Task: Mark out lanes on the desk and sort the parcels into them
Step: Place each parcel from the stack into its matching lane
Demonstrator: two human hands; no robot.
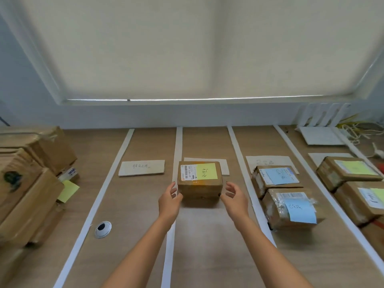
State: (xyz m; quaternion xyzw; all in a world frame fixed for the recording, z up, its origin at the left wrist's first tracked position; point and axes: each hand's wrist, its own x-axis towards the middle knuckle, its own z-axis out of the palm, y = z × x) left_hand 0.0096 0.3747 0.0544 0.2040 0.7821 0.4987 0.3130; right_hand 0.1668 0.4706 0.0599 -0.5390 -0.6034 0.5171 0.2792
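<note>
A brown parcel [200, 180] with a yellow sticky note and a barcode label rests on the desk in the middle lane, between two white tape strips [178, 142] [234, 146]. It partly covers a white paper lane label [225, 166]. My left hand [169, 199] is at its near left corner and my right hand [235, 197] at its near right corner. Both hands have their fingers spread, with only the thumbs touching the box.
Two parcels with blue notes [276, 178] [291, 208] lie in the lane to the right, and yellow-noted parcels [349, 170] in the far right lane. A pile of boxes [31, 183] stands at the left. The left lane holds a paper label [142, 167]; a cable grommet [102, 229] sits nearby.
</note>
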